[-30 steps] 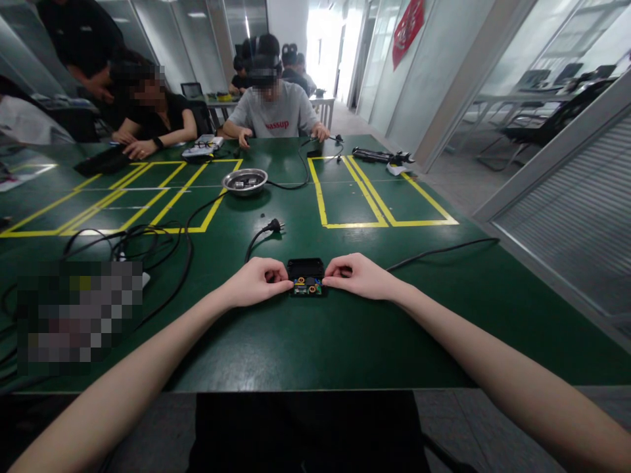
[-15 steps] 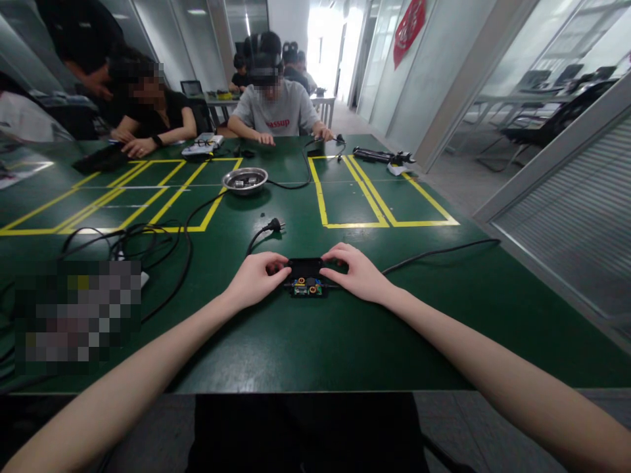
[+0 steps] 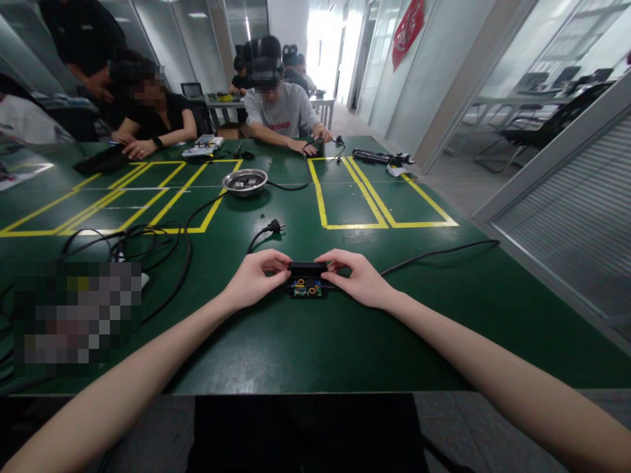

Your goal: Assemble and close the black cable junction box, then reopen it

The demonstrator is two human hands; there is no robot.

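Between my hands is a black plastic cover [image 3: 307,269], tilted on edge just behind an opened power adapter [image 3: 306,289]. My left hand [image 3: 257,276] pinches the cover's left end with thumb and fingers, and my right hand [image 3: 355,276] pinches its right end. The adapter's lower half lies on the green table with its circuit board bared; copper coils and blue parts show on it. A black cord [image 3: 438,252] runs off to the right behind my right hand. Beyond my left hand lies a black plug [image 3: 274,226] with its pins pointing right.
A steel bowl [image 3: 245,182] with small metal parts stands farther back. Tangled black cables [image 3: 148,243] lie at the left, by a blurred-out object [image 3: 79,315]. Yellow tape [image 3: 355,226] marks boxes on the table. Across it sits a person in a grey shirt [image 3: 283,108].
My hands have tilted the cover, so its inner face has turned from view and its outer edge shows. The person across has moved a hand to the right, toward the cord there.
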